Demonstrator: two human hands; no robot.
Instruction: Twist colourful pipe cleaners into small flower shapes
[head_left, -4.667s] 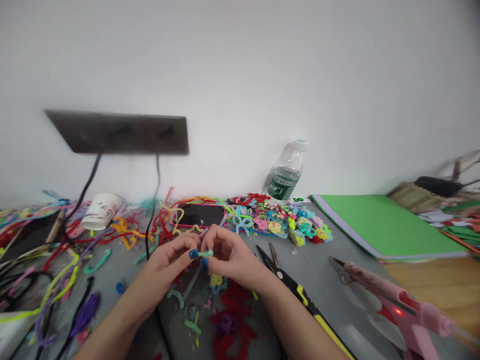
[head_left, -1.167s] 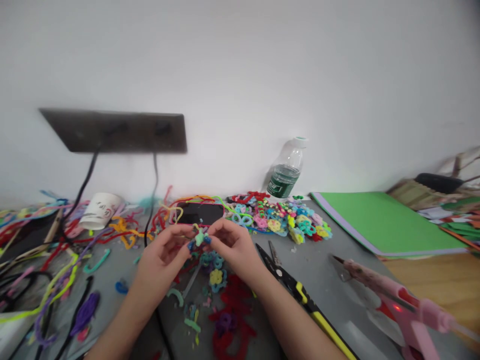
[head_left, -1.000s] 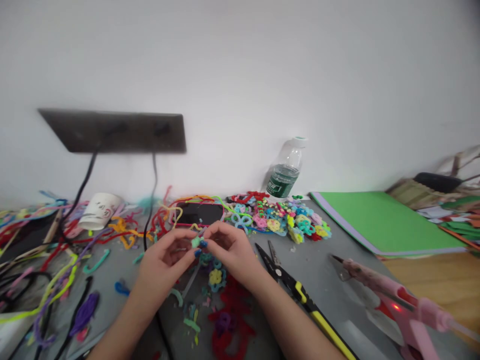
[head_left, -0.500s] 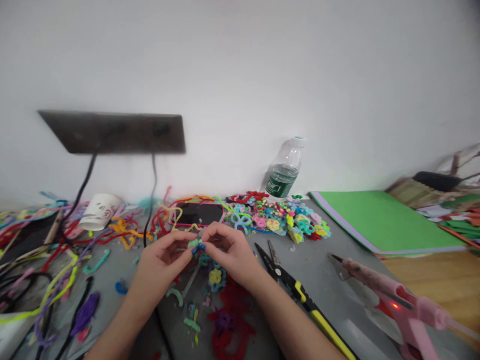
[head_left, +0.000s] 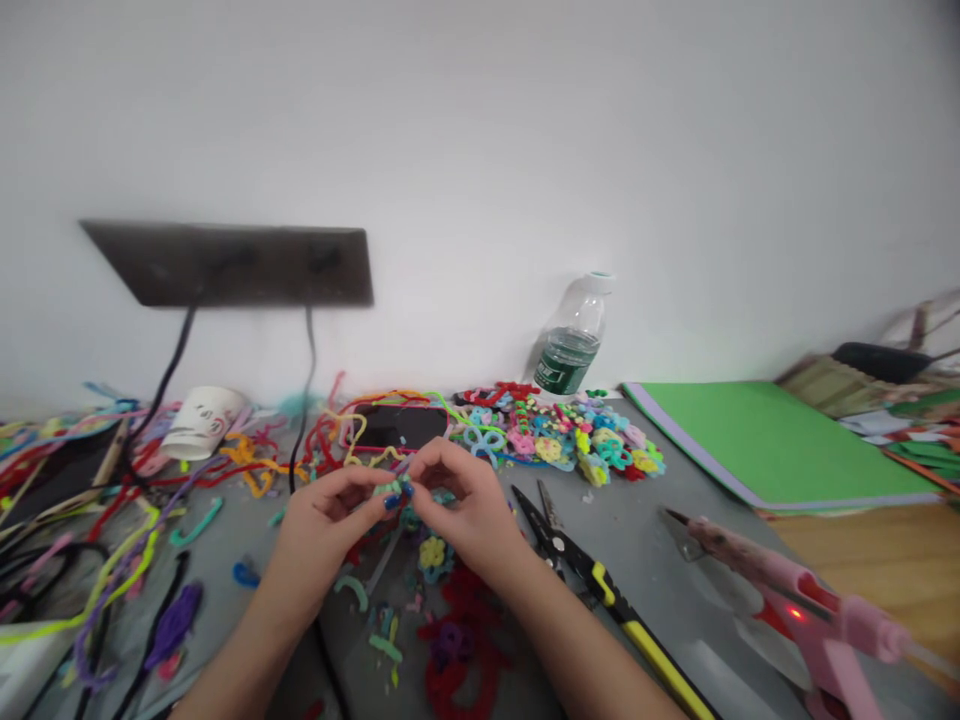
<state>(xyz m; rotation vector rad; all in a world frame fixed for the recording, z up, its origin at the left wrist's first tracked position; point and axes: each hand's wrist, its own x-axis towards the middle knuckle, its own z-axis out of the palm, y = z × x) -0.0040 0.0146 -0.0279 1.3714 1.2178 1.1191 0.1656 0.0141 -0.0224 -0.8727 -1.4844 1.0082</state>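
Observation:
Fingertips of both hands meet at a small mint-green fuzzy pipe cleaner piece (head_left: pixel 388 488), partly covered by the fingers. My left hand (head_left: pixel 322 525) pinches it from the left, thumb against index finger. From the right, my right hand (head_left: pixel 463 505) pinches its other end. Below the fingers on the table lie a blue-and-yellow pipe cleaner flower (head_left: pixel 432 553), a curved mint piece (head_left: pixel 352 590) and a purple flower (head_left: pixel 451 640) on red pipe cleaners (head_left: pixel 480 680). Black-and-yellow scissors (head_left: pixel 592 580) lie right of my right hand.
A pink glue gun (head_left: pixel 780 590) with a red light rests at right, near green sheets (head_left: pixel 772 440). Behind my hands are a phone (head_left: pixel 401 427), a pile of flowers (head_left: pixel 600 440) and a bottle (head_left: pixel 568 350). Cables, a paper cup (head_left: pixel 202 422) and loose pipe cleaners crowd the left.
My fingers have shifted slightly around the mint piece, the right fingertips a little higher and covering more of it. Both hands still pinch it; the table things lie as before.

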